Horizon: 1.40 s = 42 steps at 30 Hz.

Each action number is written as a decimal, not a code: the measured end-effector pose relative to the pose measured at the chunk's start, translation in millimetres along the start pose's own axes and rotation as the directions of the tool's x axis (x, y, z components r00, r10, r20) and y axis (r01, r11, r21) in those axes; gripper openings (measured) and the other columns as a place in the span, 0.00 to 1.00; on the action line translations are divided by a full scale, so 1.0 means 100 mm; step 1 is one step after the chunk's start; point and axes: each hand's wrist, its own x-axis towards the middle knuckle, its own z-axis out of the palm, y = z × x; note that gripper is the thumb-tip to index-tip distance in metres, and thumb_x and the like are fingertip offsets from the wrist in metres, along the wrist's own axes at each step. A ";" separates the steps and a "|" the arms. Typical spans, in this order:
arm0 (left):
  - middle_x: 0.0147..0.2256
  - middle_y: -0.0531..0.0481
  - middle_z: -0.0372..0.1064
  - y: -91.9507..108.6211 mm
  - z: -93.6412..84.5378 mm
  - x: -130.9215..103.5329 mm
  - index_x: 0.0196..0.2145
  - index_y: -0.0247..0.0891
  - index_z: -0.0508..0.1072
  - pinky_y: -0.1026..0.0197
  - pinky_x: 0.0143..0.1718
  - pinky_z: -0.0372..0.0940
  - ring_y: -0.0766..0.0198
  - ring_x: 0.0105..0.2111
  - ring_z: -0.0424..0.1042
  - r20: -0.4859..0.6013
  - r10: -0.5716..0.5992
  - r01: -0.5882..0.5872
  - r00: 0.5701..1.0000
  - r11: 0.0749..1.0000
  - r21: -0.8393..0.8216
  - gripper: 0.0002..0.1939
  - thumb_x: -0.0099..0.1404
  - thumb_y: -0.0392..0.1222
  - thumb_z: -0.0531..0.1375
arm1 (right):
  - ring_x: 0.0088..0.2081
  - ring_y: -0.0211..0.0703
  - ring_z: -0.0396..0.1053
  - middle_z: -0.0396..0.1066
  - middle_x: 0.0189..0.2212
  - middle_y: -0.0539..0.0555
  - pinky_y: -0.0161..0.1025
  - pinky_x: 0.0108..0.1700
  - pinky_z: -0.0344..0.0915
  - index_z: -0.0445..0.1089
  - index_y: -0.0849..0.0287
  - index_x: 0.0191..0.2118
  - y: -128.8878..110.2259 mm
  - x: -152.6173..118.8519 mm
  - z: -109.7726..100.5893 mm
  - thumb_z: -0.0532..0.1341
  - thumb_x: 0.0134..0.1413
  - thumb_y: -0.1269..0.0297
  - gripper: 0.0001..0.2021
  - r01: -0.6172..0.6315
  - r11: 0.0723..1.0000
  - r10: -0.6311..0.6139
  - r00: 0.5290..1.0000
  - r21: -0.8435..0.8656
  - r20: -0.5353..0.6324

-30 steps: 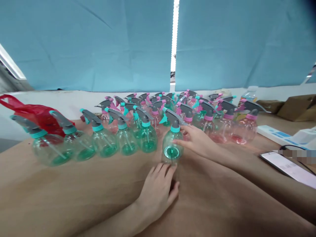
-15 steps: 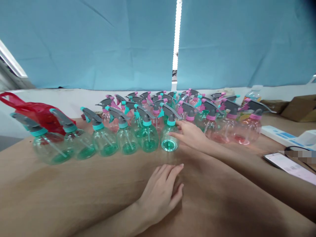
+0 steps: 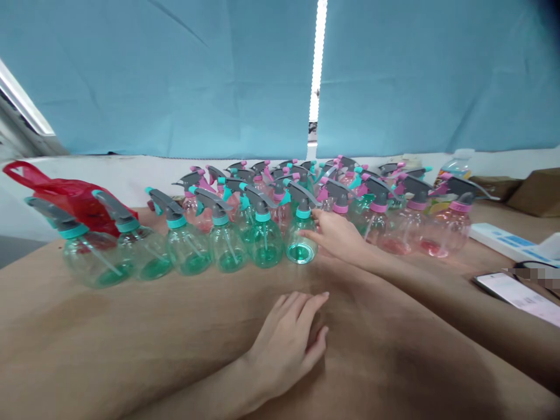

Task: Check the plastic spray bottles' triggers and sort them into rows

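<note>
My right hand [image 3: 339,233] grips a clear green spray bottle [image 3: 301,239] from its right side, thumb in front and fingers by the neck. This bottle has a grey trigger head and a turquoise collar, and ends the front row of green spray bottles [image 3: 230,248] on the right. More of its round bottom shows than on its neighbours, so it looks slightly tilted. Nearer to me, my left hand [image 3: 291,335] rests on the wooden table [image 3: 175,338], fingers stretched and thumb apart, holding nothing.
Pink spray bottles [image 3: 450,227] stand right of my right hand, with several mixed ones crowded behind. A red plastic bag [image 3: 74,195] lies at the left. On the right are a phone [image 3: 520,294], a white power strip [image 3: 503,242], a drink bottle [image 3: 459,163] and a brown box [image 3: 536,192].
The view has shifted a little, so most things appear slightly further right. Both hands keep almost the same pose, the right one still on the green spray bottle.
</note>
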 end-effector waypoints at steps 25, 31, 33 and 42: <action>0.52 0.42 0.63 -0.06 0.00 0.01 0.55 0.40 0.58 0.48 0.50 0.63 0.51 0.51 0.65 0.063 -0.025 0.025 0.998 1.000 -0.006 0.22 0.64 0.31 0.55 | 0.33 0.47 0.74 0.76 0.39 0.56 0.45 0.38 0.67 0.71 0.60 0.45 0.74 -0.53 -0.34 0.60 0.54 0.56 0.16 -0.106 0.981 0.133 0.977 0.161 -0.164; 0.52 0.44 0.63 -0.07 0.00 0.01 0.55 0.42 0.59 0.50 0.51 0.64 0.53 0.50 0.66 0.038 -0.046 0.046 0.998 0.999 -0.021 0.21 0.64 0.32 0.55 | 0.43 0.56 0.73 0.71 0.52 0.62 0.52 0.45 0.66 0.65 0.65 0.55 0.75 -0.33 -0.24 0.58 0.53 0.48 0.30 -0.119 0.981 0.136 0.985 0.153 -0.108; 0.52 0.44 0.63 -0.07 0.00 0.02 0.55 0.42 0.59 0.51 0.51 0.64 0.54 0.50 0.66 0.032 -0.053 0.054 0.998 0.998 -0.024 0.22 0.64 0.33 0.54 | 0.47 0.58 0.71 0.70 0.53 0.63 0.51 0.46 0.66 0.63 0.65 0.57 0.72 -0.25 -0.20 0.58 0.53 0.46 0.32 -0.124 0.977 0.143 0.985 0.173 -0.099; 0.53 0.45 0.63 -0.06 -0.01 0.05 0.55 0.43 0.60 0.52 0.50 0.65 0.54 0.50 0.67 0.008 -0.069 0.070 0.998 0.997 -0.025 0.21 0.65 0.34 0.54 | 0.45 0.61 0.72 0.74 0.45 0.61 0.50 0.40 0.66 0.69 0.61 0.46 0.62 -0.10 -0.17 0.58 0.52 0.48 0.23 -0.185 0.970 0.203 0.974 0.160 -0.101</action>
